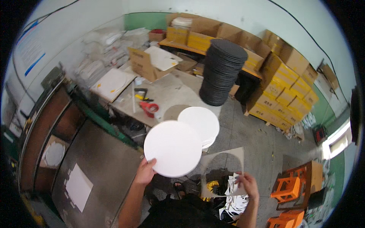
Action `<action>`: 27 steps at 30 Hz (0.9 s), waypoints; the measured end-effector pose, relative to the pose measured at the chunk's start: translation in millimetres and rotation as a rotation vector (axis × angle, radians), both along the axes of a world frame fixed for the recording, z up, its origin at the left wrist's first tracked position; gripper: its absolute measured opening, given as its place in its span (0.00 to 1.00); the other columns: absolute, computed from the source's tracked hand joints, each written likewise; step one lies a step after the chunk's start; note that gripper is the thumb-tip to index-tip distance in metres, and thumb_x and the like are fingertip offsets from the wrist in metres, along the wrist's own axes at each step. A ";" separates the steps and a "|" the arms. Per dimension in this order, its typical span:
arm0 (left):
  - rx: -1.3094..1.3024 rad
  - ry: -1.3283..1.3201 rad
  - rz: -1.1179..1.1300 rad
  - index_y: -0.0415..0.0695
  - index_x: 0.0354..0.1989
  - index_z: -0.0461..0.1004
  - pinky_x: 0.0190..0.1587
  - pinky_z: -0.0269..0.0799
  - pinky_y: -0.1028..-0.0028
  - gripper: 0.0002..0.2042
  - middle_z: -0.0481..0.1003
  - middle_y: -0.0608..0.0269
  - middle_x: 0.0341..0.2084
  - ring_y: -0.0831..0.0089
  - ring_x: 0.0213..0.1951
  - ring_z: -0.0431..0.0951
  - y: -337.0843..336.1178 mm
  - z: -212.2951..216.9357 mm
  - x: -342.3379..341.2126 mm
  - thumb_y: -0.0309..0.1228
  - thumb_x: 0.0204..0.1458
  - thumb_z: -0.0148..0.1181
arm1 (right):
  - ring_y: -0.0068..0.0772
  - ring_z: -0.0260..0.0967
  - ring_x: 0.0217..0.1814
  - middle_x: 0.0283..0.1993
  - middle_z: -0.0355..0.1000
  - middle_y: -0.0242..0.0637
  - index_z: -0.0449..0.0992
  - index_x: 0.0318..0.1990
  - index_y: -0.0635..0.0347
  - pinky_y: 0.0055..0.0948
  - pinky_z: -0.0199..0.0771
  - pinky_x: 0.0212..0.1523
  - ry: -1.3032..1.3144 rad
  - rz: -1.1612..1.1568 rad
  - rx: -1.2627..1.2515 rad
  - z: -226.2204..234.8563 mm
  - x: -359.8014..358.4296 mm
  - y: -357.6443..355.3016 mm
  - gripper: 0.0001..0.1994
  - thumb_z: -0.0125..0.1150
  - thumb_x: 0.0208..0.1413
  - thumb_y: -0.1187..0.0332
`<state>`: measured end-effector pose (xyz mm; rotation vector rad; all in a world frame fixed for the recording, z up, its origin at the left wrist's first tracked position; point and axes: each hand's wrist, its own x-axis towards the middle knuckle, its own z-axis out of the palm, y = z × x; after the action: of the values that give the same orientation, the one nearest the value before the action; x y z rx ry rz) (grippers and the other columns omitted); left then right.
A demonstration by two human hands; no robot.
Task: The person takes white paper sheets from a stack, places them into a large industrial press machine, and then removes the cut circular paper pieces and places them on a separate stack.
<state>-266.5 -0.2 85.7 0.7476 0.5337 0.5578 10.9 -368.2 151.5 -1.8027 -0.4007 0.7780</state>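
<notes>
My left hand (145,171) grips the lower left edge of a round white disc (173,149), thumb on top. The disc partly overlaps a stack of white discs (199,123) on the near corner of the table; whether they touch I cannot tell. My right hand (249,184) pinches the right side of a square cardboard frame (222,151) with a large round hole. Below that frame lies a heap of white offcuts (234,197), beside something yellow (213,187).
A tall stack of black discs (222,72) stands at the table's right end. On the table (171,85) lie a red tape dispenser (149,108) and an opened carton (146,62). A machine bed (106,167) holds a white sheet (79,187). Yellow-taped cartons (281,85) and orange stools (287,188) are rightward.
</notes>
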 end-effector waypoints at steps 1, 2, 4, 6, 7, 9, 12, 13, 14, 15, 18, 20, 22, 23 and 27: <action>-0.028 -0.026 0.014 0.40 0.61 0.59 0.58 0.65 0.57 0.21 0.66 0.53 0.58 0.63 0.58 0.67 4.8 1.5 32.7 0.28 0.60 0.50 | 0.21 0.69 0.26 0.26 0.74 0.35 0.74 0.48 0.67 0.22 0.69 0.28 -0.124 -0.033 -0.056 9.1 13.9 -17.6 0.13 0.50 0.62 0.69; -0.057 -0.051 0.029 0.40 0.62 0.58 0.59 0.65 0.56 0.21 0.64 0.53 0.59 0.62 0.59 0.66 8.4 4.4 65.7 0.27 0.61 0.50 | 0.22 0.70 0.25 0.27 0.75 0.36 0.75 0.47 0.69 0.24 0.69 0.27 -0.262 -0.081 -0.156 14.3 25.0 -32.6 0.13 0.51 0.62 0.68; -0.135 -0.103 -0.017 0.41 0.61 0.60 0.62 0.61 0.55 0.20 0.65 0.56 0.59 0.60 0.60 0.66 7.2 10.1 139.7 0.28 0.60 0.52 | 0.33 0.74 0.25 0.27 0.76 0.43 0.76 0.43 0.68 0.31 0.71 0.28 -0.546 -0.206 -0.399 18.6 40.4 -56.2 0.13 0.54 0.59 0.67; -0.218 -0.111 -0.022 0.43 0.61 0.59 0.64 0.59 0.54 0.21 0.64 0.57 0.60 0.60 0.61 0.63 14.1 -14.7 191.6 0.28 0.60 0.53 | 0.42 0.75 0.28 0.28 0.76 0.47 0.76 0.40 0.66 0.38 0.72 0.29 -0.862 -0.270 -0.653 -10.2 60.6 -77.7 0.12 0.54 0.58 0.66; -0.257 -0.125 -0.007 0.45 0.60 0.60 0.63 0.59 0.53 0.21 0.64 0.58 0.59 0.60 0.62 0.63 15.1 -31.4 213.7 0.28 0.60 0.53 | 0.47 0.76 0.29 0.28 0.76 0.49 0.77 0.39 0.65 0.41 0.73 0.30 -1.022 -0.299 -0.785 -30.1 69.1 -90.9 0.11 0.54 0.57 0.66; -0.324 -0.036 0.055 0.46 0.61 0.59 0.63 0.60 0.54 0.21 0.64 0.58 0.59 0.60 0.61 0.63 3.5 -42.7 246.3 0.27 0.59 0.53 | 0.52 0.75 0.30 0.28 0.75 0.51 0.77 0.40 0.62 0.45 0.73 0.31 -0.888 -0.341 -1.017 -63.6 79.2 -116.0 0.11 0.54 0.56 0.66; -0.328 0.039 0.129 0.47 0.61 0.57 0.62 0.63 0.55 0.21 0.65 0.58 0.58 0.60 0.59 0.66 1.2 -70.6 261.5 0.26 0.60 0.52 | 0.54 0.75 0.36 0.34 0.76 0.52 0.74 0.46 0.60 0.48 0.74 0.37 -0.662 -0.336 -1.185 -141.7 79.8 -148.0 0.14 0.54 0.54 0.65; -0.328 0.072 0.124 0.46 0.62 0.56 0.62 0.63 0.54 0.22 0.64 0.57 0.58 0.59 0.59 0.66 -3.2 -77.7 268.5 0.26 0.60 0.52 | 0.54 0.74 0.41 0.39 0.75 0.53 0.71 0.49 0.62 0.49 0.73 0.41 -0.734 -0.430 -1.223 -206.9 66.4 -181.1 0.17 0.56 0.53 0.64; -0.327 0.105 0.121 0.44 0.62 0.56 0.61 0.63 0.53 0.22 0.63 0.56 0.59 0.58 0.59 0.66 -4.9 -81.6 275.6 0.26 0.60 0.52 | 0.54 0.73 0.45 0.43 0.74 0.54 0.69 0.51 0.64 0.50 0.73 0.44 -0.808 -0.522 -1.257 -263.6 56.7 -207.5 0.21 0.58 0.51 0.62; -0.295 0.143 0.175 0.42 0.62 0.55 0.62 0.63 0.54 0.23 0.64 0.55 0.58 0.58 0.58 0.67 -8.2 -74.5 272.1 0.25 0.60 0.52 | 0.54 0.72 0.48 0.47 0.73 0.55 0.67 0.52 0.67 0.50 0.72 0.47 -0.526 -0.424 -1.255 -284.9 49.0 -195.9 0.25 0.60 0.49 0.61; -0.253 0.177 0.187 0.40 0.62 0.54 0.62 0.64 0.56 0.24 0.64 0.54 0.57 0.59 0.57 0.68 -12.4 -74.8 277.6 0.25 0.59 0.53 | 0.56 0.74 0.44 0.42 0.74 0.59 0.71 0.47 0.72 0.48 0.75 0.44 -0.045 -0.212 -1.040 -366.3 17.8 -180.1 0.30 0.65 0.42 0.54; -0.319 0.153 0.117 0.38 0.61 0.55 0.61 0.65 0.58 0.23 0.65 0.53 0.56 0.59 0.57 0.69 -12.7 -76.4 286.4 0.26 0.58 0.53 | 0.54 0.75 0.39 0.37 0.75 0.57 0.74 0.43 0.70 0.45 0.76 0.37 -0.067 0.299 -1.091 -466.5 13.2 -184.3 0.23 0.62 0.47 0.56; -0.345 0.107 0.101 0.36 0.60 0.56 0.60 0.67 0.61 0.23 0.66 0.53 0.55 0.59 0.56 0.70 -3.1 -72.4 267.0 0.26 0.58 0.54 | 0.49 0.75 0.35 0.35 0.75 0.52 0.74 0.43 0.68 0.41 0.76 0.34 0.167 0.418 -0.863 -451.4 23.4 -114.5 0.19 0.58 0.51 0.59; -0.262 0.199 0.041 0.33 0.58 0.60 0.54 0.71 0.64 0.21 0.71 0.52 0.48 0.62 0.50 0.74 -3.3 -64.2 255.3 0.29 0.59 0.53 | 0.46 0.76 0.33 0.34 0.76 0.50 0.74 0.43 0.67 0.40 0.76 0.32 0.245 0.458 -0.798 -442.0 25.6 -87.5 0.17 0.57 0.54 0.60; 0.465 0.562 0.094 0.35 0.54 0.67 0.43 0.73 0.70 0.17 0.77 0.53 0.37 0.70 0.39 0.78 -9.6 -91.1 131.4 0.32 0.59 0.54 | 0.37 0.74 0.29 0.30 0.74 0.44 0.74 0.43 0.66 0.34 0.75 0.26 0.570 0.409 -0.548 -478.7 33.6 -0.8 0.12 0.54 0.59 0.67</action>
<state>-135.2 -9.8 -5.4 1.3438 0.9788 0.5643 44.5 -369.0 -327.2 -1.8982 -0.1811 1.7686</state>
